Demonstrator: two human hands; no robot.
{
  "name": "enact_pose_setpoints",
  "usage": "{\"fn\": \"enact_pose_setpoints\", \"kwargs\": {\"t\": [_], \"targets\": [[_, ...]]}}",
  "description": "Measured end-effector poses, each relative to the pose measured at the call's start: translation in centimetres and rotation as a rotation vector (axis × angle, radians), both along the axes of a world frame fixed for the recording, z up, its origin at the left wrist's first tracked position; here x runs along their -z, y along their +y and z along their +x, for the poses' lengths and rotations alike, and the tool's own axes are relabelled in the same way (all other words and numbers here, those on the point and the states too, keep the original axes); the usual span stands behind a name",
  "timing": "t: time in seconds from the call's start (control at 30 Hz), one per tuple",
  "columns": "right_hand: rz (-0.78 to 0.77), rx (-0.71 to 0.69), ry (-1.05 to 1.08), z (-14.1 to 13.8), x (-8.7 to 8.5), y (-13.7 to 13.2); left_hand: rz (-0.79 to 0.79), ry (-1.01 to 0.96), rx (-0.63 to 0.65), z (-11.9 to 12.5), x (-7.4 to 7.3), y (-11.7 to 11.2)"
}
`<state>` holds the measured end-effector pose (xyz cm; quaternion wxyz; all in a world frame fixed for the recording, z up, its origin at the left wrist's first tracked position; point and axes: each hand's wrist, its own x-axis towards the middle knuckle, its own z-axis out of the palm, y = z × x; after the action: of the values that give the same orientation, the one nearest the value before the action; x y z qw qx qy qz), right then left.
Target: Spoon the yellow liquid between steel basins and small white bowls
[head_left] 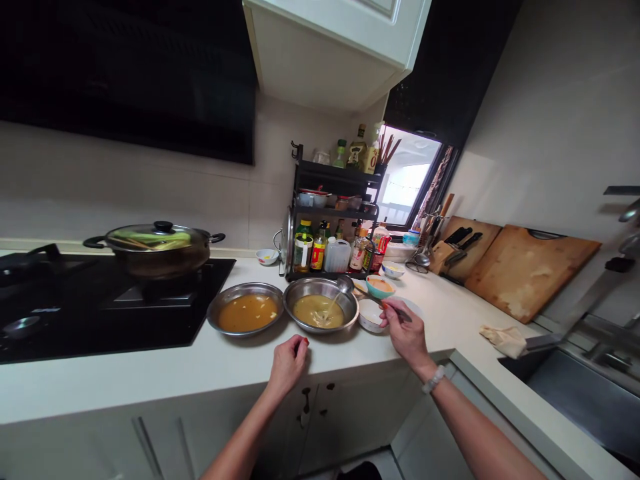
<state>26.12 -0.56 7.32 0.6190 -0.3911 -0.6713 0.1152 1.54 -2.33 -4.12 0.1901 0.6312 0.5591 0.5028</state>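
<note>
Ladle (345,285): above right metal bowl (300,291); right hand (406,337) grip closed around its handle. Left hand (289,365) grip curled, apparently unloaded. Status: pouring under way; remaining ladle volume not visible. Right bowl: yellowish liquid. Left metal bowl (214,313): orange-brown liquid, pale bits.

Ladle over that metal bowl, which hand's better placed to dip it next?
Probably your right hand: it grips the ladle over the metal bowl, while your left hand is curled, apart from it.
</note>
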Motion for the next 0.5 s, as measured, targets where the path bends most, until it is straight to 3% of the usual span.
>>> {"fn": "enact_pose_setpoints", "kwargs": {"t": [0.13, 0.33, 0.5], "targets": [[0.043, 0.154, 0.006, 2.7, -0.3, 0.0, -0.013, 0.005, 0.003, 0.0, -0.1, 0.0], [-0.063, 0.495, 0.121, 8.7, 0.0, 0.7, -0.019, 0.014, -0.003, 0.0, -0.1, 0.0], [-0.151, 0.584, 0.041, 10.8, 0.8, 0.6, -0.026, 0.024, -0.005, 0.0, 0.1, 0.1]]}}
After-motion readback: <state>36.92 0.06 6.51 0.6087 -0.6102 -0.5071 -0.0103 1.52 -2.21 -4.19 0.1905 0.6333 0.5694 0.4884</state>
